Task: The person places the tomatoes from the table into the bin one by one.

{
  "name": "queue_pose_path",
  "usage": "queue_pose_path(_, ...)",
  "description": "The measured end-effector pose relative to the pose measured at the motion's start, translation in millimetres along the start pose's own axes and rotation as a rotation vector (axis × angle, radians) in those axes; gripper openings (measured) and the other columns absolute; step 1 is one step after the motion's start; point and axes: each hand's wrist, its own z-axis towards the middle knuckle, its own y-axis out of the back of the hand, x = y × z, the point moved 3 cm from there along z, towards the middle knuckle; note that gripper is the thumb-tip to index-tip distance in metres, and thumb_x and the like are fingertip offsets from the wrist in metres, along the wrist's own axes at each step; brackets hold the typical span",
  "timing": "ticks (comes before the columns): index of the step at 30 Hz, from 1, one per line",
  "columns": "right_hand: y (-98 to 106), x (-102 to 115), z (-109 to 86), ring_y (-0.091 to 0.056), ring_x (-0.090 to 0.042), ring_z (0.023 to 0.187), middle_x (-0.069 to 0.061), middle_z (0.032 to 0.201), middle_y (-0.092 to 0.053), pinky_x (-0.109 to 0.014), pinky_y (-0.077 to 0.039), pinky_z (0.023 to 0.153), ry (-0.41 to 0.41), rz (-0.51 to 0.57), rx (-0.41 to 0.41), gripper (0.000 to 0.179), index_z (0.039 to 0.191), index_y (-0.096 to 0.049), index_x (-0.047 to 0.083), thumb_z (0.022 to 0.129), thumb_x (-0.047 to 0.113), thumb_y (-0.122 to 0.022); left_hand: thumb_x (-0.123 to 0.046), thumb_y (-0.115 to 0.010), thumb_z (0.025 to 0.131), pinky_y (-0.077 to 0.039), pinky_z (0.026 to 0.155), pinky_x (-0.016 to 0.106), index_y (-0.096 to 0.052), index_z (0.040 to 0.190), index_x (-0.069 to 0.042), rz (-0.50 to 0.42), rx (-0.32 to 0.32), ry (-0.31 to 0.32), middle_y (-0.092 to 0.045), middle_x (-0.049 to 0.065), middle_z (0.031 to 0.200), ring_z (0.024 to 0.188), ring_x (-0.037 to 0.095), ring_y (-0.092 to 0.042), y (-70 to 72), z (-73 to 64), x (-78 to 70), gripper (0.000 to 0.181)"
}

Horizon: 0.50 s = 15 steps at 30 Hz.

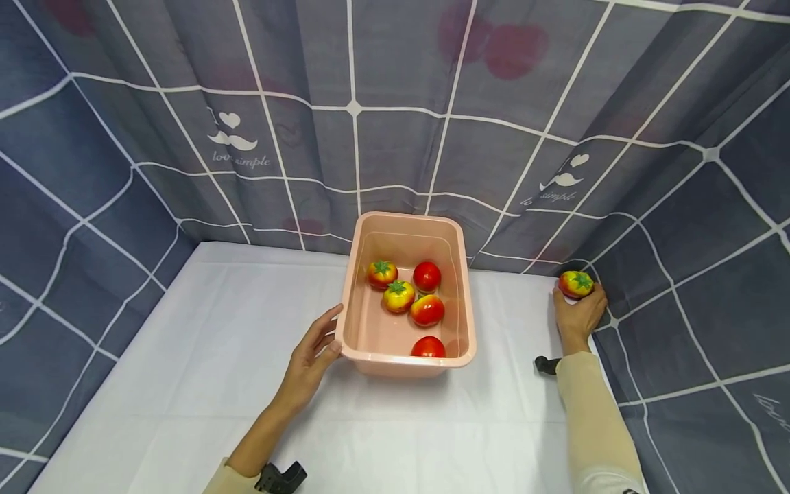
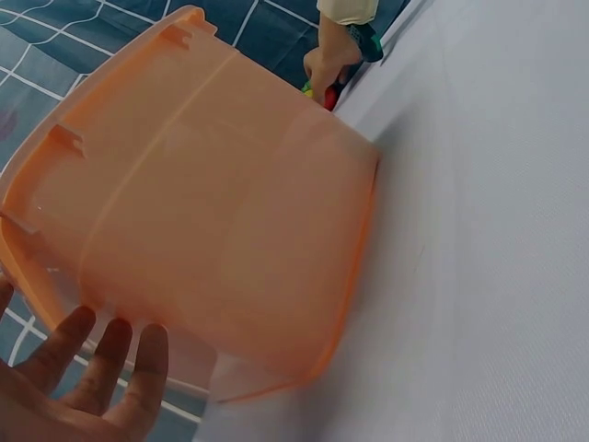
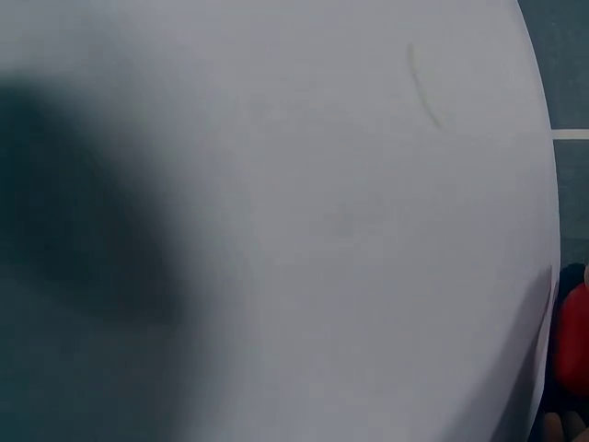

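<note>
A pink plastic bin [image 1: 407,340] stands at the middle of the table, with several red and red-yellow tomatoes [image 1: 398,296] inside. My left hand [image 1: 310,357] touches the bin's left side below the rim. In the left wrist view its fingers [image 2: 138,387] lie fairly straight against the bin's wall. At the far right corner of the table, my right hand [image 1: 579,317] grips a red-yellow tomato [image 1: 577,283] with a green leafy top. Only a red edge of that tomato [image 3: 574,341] shows in the right wrist view.
A white cloth covers the table [image 1: 204,357]. Dark grey-blue curtains [image 1: 395,151] with white grid lines hang close along the back and both sides. Black wrist straps [image 1: 281,477] sit on the forearms.
</note>
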Motion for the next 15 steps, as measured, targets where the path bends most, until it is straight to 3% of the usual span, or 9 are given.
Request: queue_pose_path(15, -8.0, -3.6, 20.7, -0.038, -0.045, 0.155, -0.025, 0.165, -0.037, -0.05, -0.025, 0.137, -0.091, 0.017, 0.036, 0.09, 0.162, -0.028, 0.01, 0.093, 0.038, -0.079, -0.003, -0.053, 0.11, -0.061, 0.1, 0.023, -0.037, 0.168, -0.017, 0.012, 0.01, 0.021, -0.055, 0.002, 0.15, 0.132, 0.007, -0.064, -1.5, -0.3, -2.0, 0.062)
